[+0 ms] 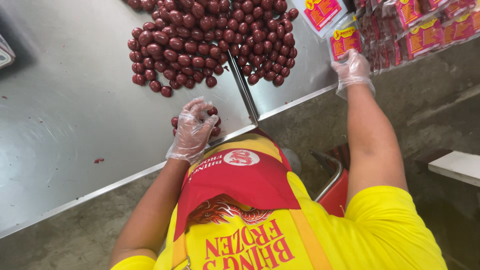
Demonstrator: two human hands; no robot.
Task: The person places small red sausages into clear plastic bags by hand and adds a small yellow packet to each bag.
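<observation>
Head view: left hand [192, 131] over sausages [215, 121] at table edge [150, 169] — right hand [352, 70] grips packet [345, 41].

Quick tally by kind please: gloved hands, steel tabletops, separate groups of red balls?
Hands in clear plastic gloves: 2, left hand and right hand
Shiny steel tabletops: 2
Groups of dark red round balls: 2, large heap and small cluster
Total: 6
</observation>
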